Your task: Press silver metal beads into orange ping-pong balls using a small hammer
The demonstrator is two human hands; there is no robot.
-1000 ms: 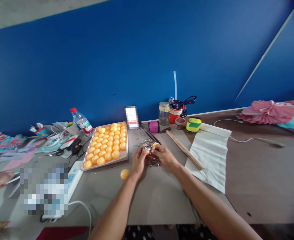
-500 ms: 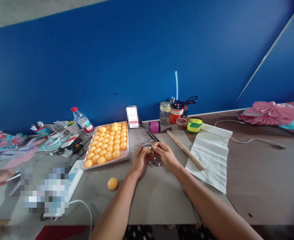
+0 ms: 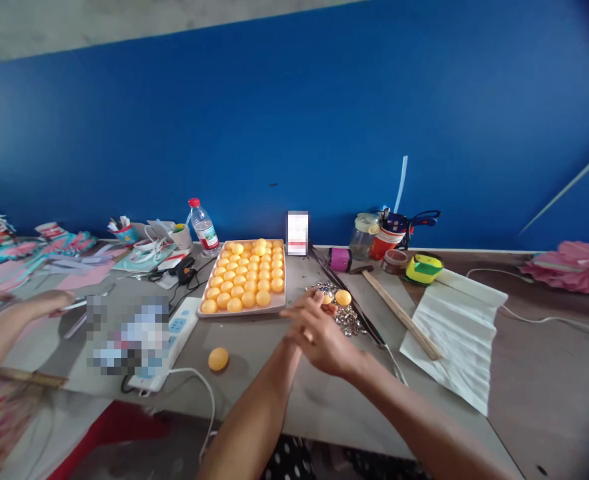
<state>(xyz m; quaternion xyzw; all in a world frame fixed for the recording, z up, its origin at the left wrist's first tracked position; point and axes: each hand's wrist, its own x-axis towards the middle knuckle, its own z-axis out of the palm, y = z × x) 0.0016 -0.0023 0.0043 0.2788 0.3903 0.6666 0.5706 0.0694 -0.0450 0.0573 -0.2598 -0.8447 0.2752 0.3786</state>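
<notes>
My right hand (image 3: 324, 337) reaches across to the left over the grey tabletop (image 3: 284, 380), its fingers stretched out and smeared by motion. It covers most of my left hand (image 3: 308, 308), whose fingertips show just above it, beside a heap of small silver metal pieces (image 3: 348, 321). One orange ball (image 3: 343, 297) rests on that heap, apart from both hands. A second loose orange ball (image 3: 218, 359) lies on the table to the left. A white tray (image 3: 239, 312) holding several orange balls stands behind it.
A hammer (image 3: 399, 312) and a white folded sheet (image 3: 459, 320) lie to the right. A power strip (image 3: 174, 332) with cables, a water bottle (image 3: 203, 228), a jar (image 3: 362, 236), a red cup (image 3: 384, 241) and a yellow tape measure (image 3: 424, 268) stand around. Another person's arm (image 3: 4, 327) works at far left.
The view has turned left. My hands have come off the metal heap and drawn nearer, the right one crossing leftward. The orange ball they held now lies on the heap.
</notes>
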